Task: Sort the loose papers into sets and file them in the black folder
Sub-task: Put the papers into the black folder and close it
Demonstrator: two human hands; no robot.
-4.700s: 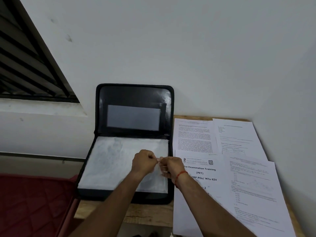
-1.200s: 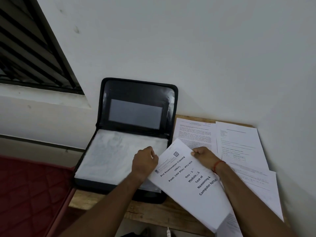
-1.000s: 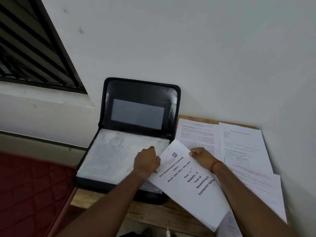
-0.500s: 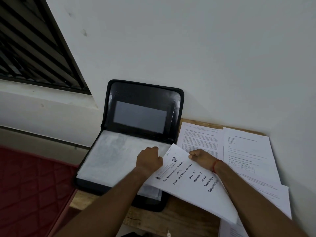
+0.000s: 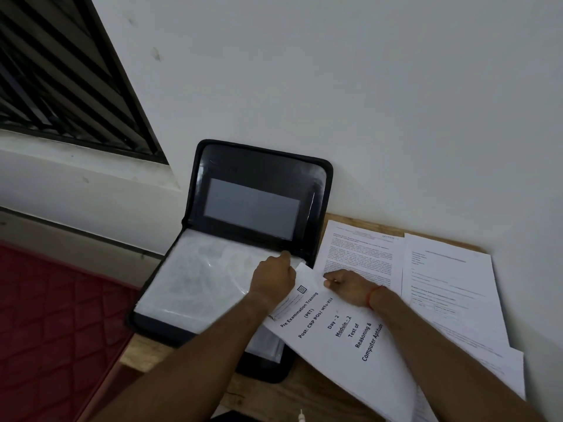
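The left hand (image 5: 272, 280) has moved up, its fingers pinching the clear plastic sleeve (image 5: 195, 278) at mid-frame in the open black zip folder (image 5: 262, 166), while the right hand (image 5: 347, 286) grips the white printed sheet (image 5: 335, 345) touching that sleeve, loose white papers (image 5: 447, 284) lying at right.

Single view, head-worn, wide-angle; looks forward and down over wooden table (image 5: 274, 397); faces white wall (image 5: 365, 86); horizon tilted, window (image 5: 61, 86) slanting upper left; close in, black folder (image 5: 262, 166) mid-frame; forearms (image 5: 198, 360) enter bottom edge
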